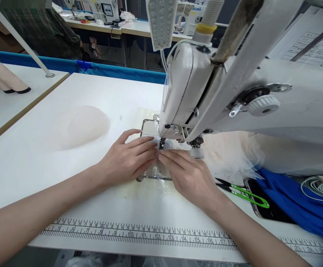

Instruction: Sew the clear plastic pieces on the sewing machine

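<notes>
Both hands lie at the needle of a white sewing machine (233, 92). My left hand (128, 159) rests flat on a small sheer, nearly clear piece of material (158, 174) over the metal needle plate (149, 128), fingers stretched toward the presser foot (162, 144). My right hand (187, 172) lies beside it, fingers extended and pressed on the same piece, fingertips meeting the left ones just before the foot. Neither hand grips anything.
A mound of pale sheer fabric (83, 124) lies to the left on the white table (39, 167). Green thread snips (244, 193), a phone (264, 207), blue cloth (297, 200) and white tulle (233, 155) sit to the right. A printed ruler (139, 233) runs along the front edge.
</notes>
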A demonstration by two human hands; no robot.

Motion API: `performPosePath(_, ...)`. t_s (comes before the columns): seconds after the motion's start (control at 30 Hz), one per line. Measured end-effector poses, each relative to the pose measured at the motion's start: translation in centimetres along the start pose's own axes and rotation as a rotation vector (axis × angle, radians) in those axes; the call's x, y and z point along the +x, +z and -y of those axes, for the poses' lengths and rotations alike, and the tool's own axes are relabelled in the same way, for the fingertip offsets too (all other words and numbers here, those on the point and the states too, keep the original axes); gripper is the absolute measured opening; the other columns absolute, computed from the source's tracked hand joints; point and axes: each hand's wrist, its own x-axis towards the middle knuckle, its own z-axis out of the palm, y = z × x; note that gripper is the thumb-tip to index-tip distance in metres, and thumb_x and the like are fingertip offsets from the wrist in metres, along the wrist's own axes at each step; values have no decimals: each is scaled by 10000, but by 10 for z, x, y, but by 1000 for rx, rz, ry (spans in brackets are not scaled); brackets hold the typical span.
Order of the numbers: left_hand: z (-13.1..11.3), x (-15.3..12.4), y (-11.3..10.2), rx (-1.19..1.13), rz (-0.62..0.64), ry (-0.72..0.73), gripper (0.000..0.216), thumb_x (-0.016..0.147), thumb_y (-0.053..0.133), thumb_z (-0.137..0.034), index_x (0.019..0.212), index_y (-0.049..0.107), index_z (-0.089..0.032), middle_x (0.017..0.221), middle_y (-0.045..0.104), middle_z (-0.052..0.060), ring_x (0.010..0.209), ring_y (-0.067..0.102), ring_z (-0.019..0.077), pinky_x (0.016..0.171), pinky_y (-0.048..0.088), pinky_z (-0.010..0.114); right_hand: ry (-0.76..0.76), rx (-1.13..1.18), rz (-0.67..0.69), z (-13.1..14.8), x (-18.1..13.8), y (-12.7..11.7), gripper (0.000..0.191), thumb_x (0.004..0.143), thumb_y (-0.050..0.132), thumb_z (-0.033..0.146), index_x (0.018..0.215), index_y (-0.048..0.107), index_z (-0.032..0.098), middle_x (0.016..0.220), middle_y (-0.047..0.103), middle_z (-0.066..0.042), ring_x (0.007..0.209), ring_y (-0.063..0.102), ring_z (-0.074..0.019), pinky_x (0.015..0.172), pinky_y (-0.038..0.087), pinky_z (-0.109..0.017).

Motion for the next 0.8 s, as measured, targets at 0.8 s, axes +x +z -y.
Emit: performPosePath(0.8, -10, -4, 9, 13, 179, 28, 421, 997, 413, -387, 1218, 623, -96, 1225, 659, 129, 1178, 609, 249, 1142, 361, 496, 87, -160, 47, 1, -2, 3, 332, 798, 469, -2, 1049, 663, 98, 1065, 734, -92, 931, 676, -197, 775, 545, -302)
